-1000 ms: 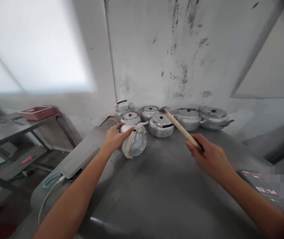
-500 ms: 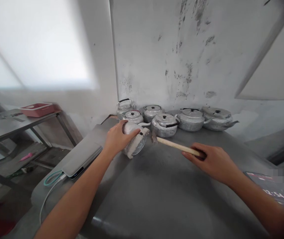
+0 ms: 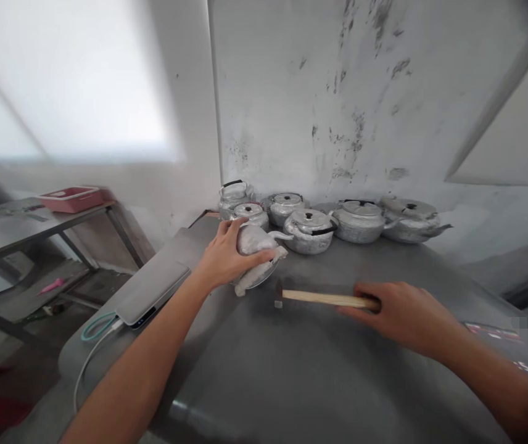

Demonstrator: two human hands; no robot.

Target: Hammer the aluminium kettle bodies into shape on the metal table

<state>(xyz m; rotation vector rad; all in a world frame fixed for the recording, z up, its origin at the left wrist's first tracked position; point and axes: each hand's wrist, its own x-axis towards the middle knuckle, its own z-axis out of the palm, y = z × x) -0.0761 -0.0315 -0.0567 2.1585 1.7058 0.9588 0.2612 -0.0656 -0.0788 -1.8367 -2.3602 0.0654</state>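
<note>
My left hand [image 3: 229,256] grips a small dull-silver kettle [image 3: 252,239], which lies tipped on its side with its opening turned down and toward me. A pale, ragged strip [image 3: 250,280] runs along its rim; I cannot tell what it is made of. In my right hand [image 3: 398,311] is a hammer [image 3: 322,298], held near the end of its light wooden handle. Its metal head hangs just above the table, to the right of the kettle and apart from it.
Several silver kettles, one with a black handle [image 3: 309,233], stand along the wall behind. A grey power bank [image 3: 155,296] with a cable lies at the table's left. A screen showing digits [image 3: 499,339] is beside my right forearm. A pink basket [image 3: 72,198] sits on another table.
The hammer head has come down and toward me, away from the kettle's rim. The kettle has tilted, so its opening faces further downward. My left hand still holds it.
</note>
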